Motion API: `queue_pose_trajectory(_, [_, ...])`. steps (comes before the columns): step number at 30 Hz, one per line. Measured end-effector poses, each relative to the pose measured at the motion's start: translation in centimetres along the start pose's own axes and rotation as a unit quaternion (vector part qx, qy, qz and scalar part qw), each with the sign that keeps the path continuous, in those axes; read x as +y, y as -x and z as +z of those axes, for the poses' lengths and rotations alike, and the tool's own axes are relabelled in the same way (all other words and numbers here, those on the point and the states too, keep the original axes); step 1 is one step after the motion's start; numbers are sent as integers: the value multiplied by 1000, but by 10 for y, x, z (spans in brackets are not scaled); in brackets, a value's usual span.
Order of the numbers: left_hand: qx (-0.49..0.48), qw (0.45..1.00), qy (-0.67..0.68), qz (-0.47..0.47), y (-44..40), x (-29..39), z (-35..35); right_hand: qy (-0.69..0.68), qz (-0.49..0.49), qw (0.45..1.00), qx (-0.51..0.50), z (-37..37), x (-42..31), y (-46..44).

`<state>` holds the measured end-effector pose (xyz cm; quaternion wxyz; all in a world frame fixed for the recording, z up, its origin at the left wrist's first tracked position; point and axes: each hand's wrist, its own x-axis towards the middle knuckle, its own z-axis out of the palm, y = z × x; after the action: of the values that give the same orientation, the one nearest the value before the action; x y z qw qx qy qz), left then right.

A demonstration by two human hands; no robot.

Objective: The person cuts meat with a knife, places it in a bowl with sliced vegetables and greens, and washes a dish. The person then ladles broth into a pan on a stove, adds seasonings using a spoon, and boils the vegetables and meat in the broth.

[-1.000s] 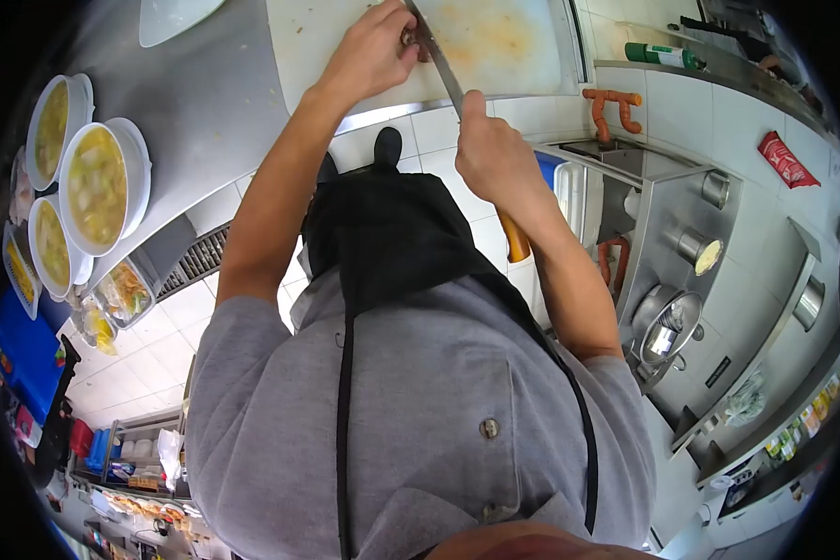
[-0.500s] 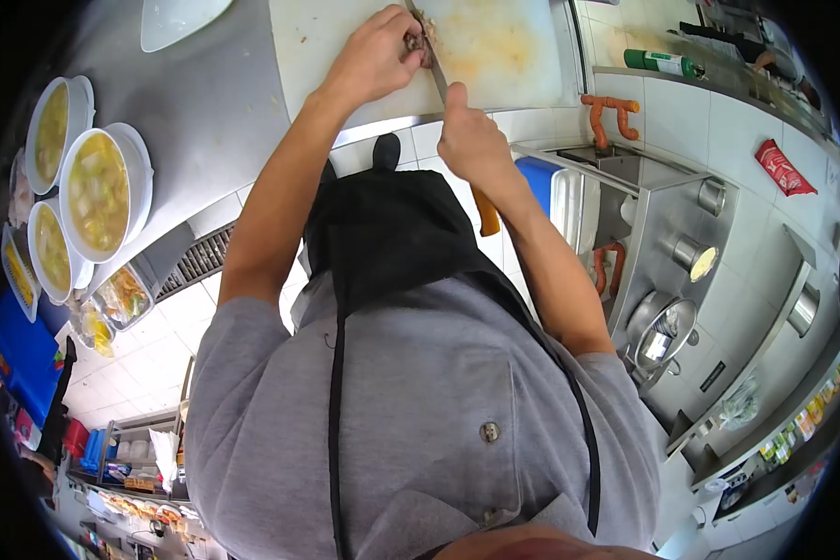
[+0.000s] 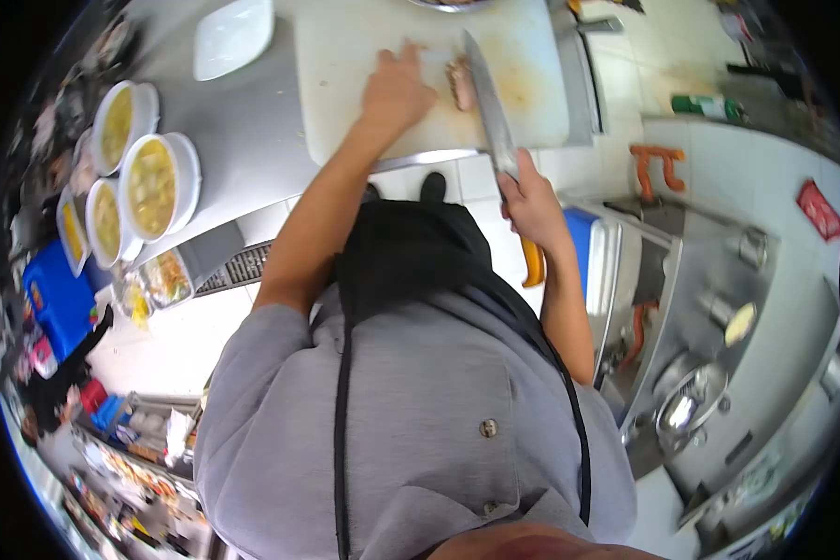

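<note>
Cutting board [image 3: 341,75] | meat [image 3: 461,88] between spread left hand [image 3: 398,91] and knife [image 3: 493,105] | right hand [image 3: 534,201] grips knife

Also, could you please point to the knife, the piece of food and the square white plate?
Knife [image 3: 491,105], head view, middle of the blade.
Piece of food [image 3: 461,88], head view, its middle.
Square white plate [image 3: 233,39], head view, its bare middle.

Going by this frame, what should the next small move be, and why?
Probably bring the left hand to the pinkish-brown piece of food and steady it, fingertips tucked. The piece lies loose on the cutting board, the left hand is apart from it, and the right hand holds the knife with its blade right alongside.
</note>
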<state>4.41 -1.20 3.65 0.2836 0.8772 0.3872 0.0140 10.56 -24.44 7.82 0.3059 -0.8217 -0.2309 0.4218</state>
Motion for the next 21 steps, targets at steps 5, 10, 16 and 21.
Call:
queue_pose_trajectory(5, [-1,997,-11,70,-31,-33,18,11,-61,998,3,-7,29,-10])
queue_pose_trajectory(10, [-169,826,532,-75,-12,-60,-49,-39,0,999,-1,-15,26,-6])
queue_pose_trajectory(16, [-134,635,754,101,-57,-156,-163,-72,24,995,60,-18,0,-10])
queue_pose_trajectory(21, [150,924,341,85,-152,-354,-317,-129,95,976,150,5,-24,2])
